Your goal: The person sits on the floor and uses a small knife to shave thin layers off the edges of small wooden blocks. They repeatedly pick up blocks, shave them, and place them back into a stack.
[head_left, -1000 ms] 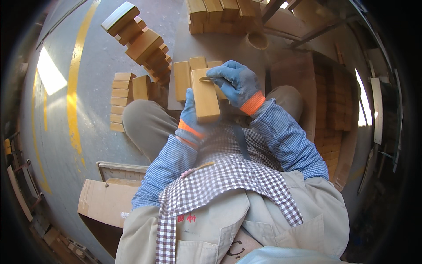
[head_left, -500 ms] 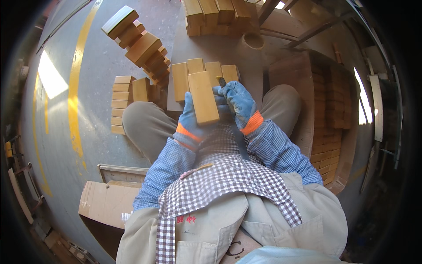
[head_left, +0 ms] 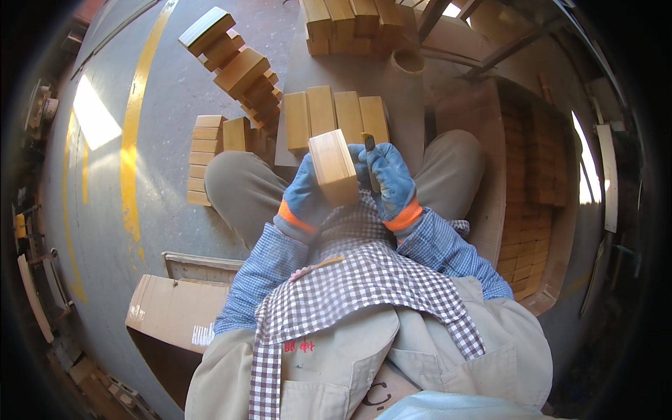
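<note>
My left hand (head_left: 306, 194), in a blue glove with an orange cuff, is closed around a wooden block (head_left: 331, 161) held up over my lap. The block is tilted, so its pale face and a grooved long side show. Close by its right side, my gloved right hand (head_left: 392, 178) is closed on a slim dark tool with a yellowish end (head_left: 369, 142); its exact kind I cannot tell. Some right-hand fingers reach behind the block, and whether they touch it is hidden. Just beyond my hands, several wooden blocks (head_left: 347, 115) stand side by side on a grey board (head_left: 297, 66).
More blocks (head_left: 353, 17) stand at the board's far end beside a round container (head_left: 407, 61). A leaning block stack (head_left: 241, 72) and a low pile (head_left: 206, 161) are on the left. A carton (head_left: 490, 175) of blocks stands right; another carton (head_left: 178, 308) lies lower left.
The block in my left hand has turned from its broad face to show a paler face and grooved side. My right hand has come down slightly, with the tool now more upright.
</note>
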{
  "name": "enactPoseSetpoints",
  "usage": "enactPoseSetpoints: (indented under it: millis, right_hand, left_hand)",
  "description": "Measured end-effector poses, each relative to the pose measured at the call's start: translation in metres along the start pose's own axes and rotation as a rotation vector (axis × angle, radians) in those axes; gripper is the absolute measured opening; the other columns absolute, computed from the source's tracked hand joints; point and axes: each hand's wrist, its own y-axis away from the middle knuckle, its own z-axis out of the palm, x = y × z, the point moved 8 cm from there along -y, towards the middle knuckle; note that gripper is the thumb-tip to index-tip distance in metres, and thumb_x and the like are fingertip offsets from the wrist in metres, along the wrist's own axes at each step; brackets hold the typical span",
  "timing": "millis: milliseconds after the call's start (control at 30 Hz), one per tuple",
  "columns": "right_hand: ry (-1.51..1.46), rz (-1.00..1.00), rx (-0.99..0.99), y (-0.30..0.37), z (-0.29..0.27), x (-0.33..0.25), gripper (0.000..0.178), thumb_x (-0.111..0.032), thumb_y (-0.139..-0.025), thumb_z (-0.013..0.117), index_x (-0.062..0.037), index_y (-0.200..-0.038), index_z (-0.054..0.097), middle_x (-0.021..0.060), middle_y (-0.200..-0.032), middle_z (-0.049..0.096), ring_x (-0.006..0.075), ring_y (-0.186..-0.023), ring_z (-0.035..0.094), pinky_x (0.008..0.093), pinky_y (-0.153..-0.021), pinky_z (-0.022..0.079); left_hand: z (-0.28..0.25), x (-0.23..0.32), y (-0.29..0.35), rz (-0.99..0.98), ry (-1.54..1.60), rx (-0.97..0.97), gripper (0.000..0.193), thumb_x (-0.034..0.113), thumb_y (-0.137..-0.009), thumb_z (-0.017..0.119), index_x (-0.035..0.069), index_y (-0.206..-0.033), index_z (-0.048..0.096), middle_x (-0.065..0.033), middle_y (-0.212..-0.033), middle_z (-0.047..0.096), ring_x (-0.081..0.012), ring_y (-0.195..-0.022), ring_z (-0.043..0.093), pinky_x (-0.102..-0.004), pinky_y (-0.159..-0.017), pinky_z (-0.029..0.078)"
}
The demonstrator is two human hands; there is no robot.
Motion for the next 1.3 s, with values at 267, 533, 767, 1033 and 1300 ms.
enactPoseSetpoints:
  millis: [267, 533, 767, 1033, 1300]
  right_hand:
    - [0.052, -0.003, -0.029, 0.002, -0.001, 0.002, 0.020, -0.021, -0.101, 0.044, -0.0036, -0.104, 0.053, 0.0147, -0.117, 0.062, 0.0177, -0.095, 0.064, 0.0311, -0.082, 0.053]
    - [0.084, -0.053, -0.102, 0.003, -0.003, 0.004, 0.019, -0.019, -0.101, 0.046, -0.0030, -0.103, 0.055, 0.0105, -0.107, 0.065, 0.0142, -0.094, 0.062, 0.0279, -0.087, 0.049]
    - [-0.040, -0.059, -0.139, 0.007, 0.006, 0.010, 0.016, -0.015, -0.100, 0.045, -0.0027, -0.103, 0.055, 0.0120, -0.110, 0.064, 0.0179, -0.099, 0.063, 0.0311, -0.092, 0.048]
    - [0.025, -0.021, -0.079, 0.006, 0.004, 0.010, 0.021, -0.024, -0.099, 0.050, -0.0051, -0.103, 0.056, 0.0090, -0.105, 0.065, 0.0158, -0.095, 0.064, 0.0276, -0.079, 0.053]
    - [0.059, -0.050, -0.080, 0.006, 0.002, 0.008, 0.023, -0.026, -0.098, 0.051, -0.0045, -0.102, 0.056, 0.0087, -0.103, 0.066, 0.0152, -0.095, 0.064, 0.0280, -0.084, 0.052]
  left_hand:
    - [-0.012, -0.004, 0.004, 0.022, -0.007, -0.021, 0.055, 0.039, -0.095, 0.054, 0.002, -0.135, 0.045, -0.0150, -0.127, 0.056, -0.0244, -0.113, 0.057, -0.0347, -0.094, 0.050]
    - [-0.022, -0.010, 0.024, -0.031, -0.091, 0.049, 0.061, 0.042, -0.094, 0.055, 0.011, -0.142, 0.036, -0.0096, -0.132, 0.049, -0.0211, -0.116, 0.052, -0.0363, -0.098, 0.047]
    - [-0.010, 0.003, 0.025, 0.057, 0.029, 0.042, 0.058, 0.036, -0.092, 0.060, 0.010, -0.140, 0.039, -0.0097, -0.131, 0.051, -0.0242, -0.114, 0.053, -0.0428, -0.096, 0.047]
    - [-0.027, -0.009, 0.024, -0.063, 0.152, 0.026, 0.058, 0.042, -0.092, 0.058, 0.009, -0.137, 0.042, -0.0115, -0.127, 0.054, -0.0248, -0.112, 0.054, -0.0443, -0.095, 0.046]
    - [-0.023, 0.001, 0.023, -0.008, -0.538, 0.128, 0.069, 0.039, -0.078, 0.073, 0.007, -0.132, 0.045, -0.0086, -0.121, 0.055, -0.0250, -0.109, 0.054, -0.0415, -0.097, 0.044]
